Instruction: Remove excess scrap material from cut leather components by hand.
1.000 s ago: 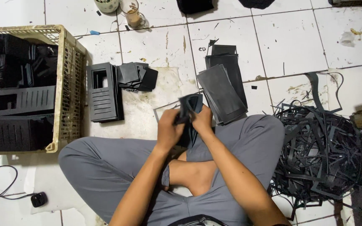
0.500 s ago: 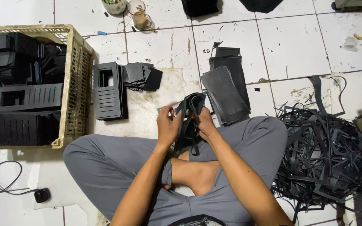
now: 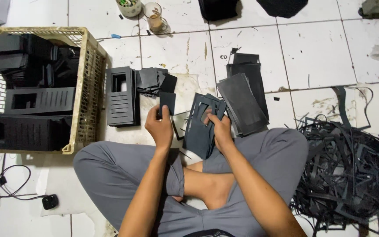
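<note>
I sit cross-legged on a white tiled floor. My right hand grips a stack of dark die-cut sheets with rectangular cut-outs, held upright over my lap. My left hand holds a small dark rectangular cut-out piece a little left of the stack, close to a pile of small dark rectangles. A stack of slotted dark panels lies just left of that pile.
A cream plastic crate at the left holds several dark panels. Flat dark sheets lie ahead on the right. A heap of dark offcut strips sits at my right knee. A glass, a cup and a cable are nearby.
My hands were together on the stack; now my left hand has moved left with a small rectangular piece pulled out of it. The right hand stays on the stack.
</note>
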